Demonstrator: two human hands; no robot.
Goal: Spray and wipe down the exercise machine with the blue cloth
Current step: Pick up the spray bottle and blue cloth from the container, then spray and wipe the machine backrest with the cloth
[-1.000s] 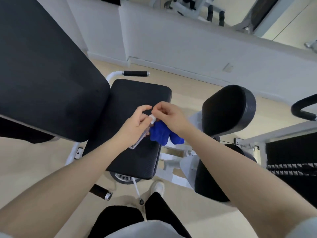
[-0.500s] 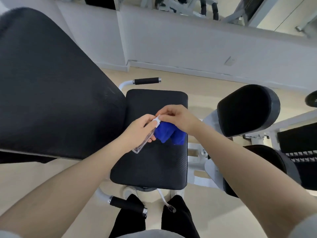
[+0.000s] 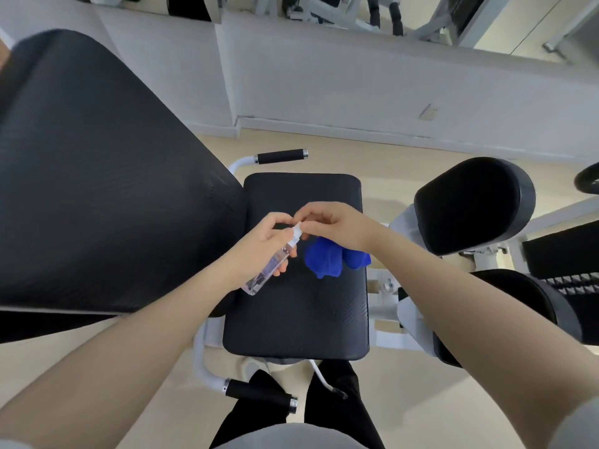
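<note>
We can't see most of the blue cloth (image 3: 324,259), bunched under the right hand (image 3: 337,228). The spray bottle (image 3: 269,264) hides partly in the left hand (image 3: 262,247); its nozzle is too blurred for us to read.

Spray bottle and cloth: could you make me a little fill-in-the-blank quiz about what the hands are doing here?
1. The left hand holds a clear spray ____.
2. The cloth tucked under the right hand is ____ in colour.
3. Both hands hover above the black seat pad, and the right fingertips pinch the bottle's white ____.

Missing words: bottle; blue; cap
</note>
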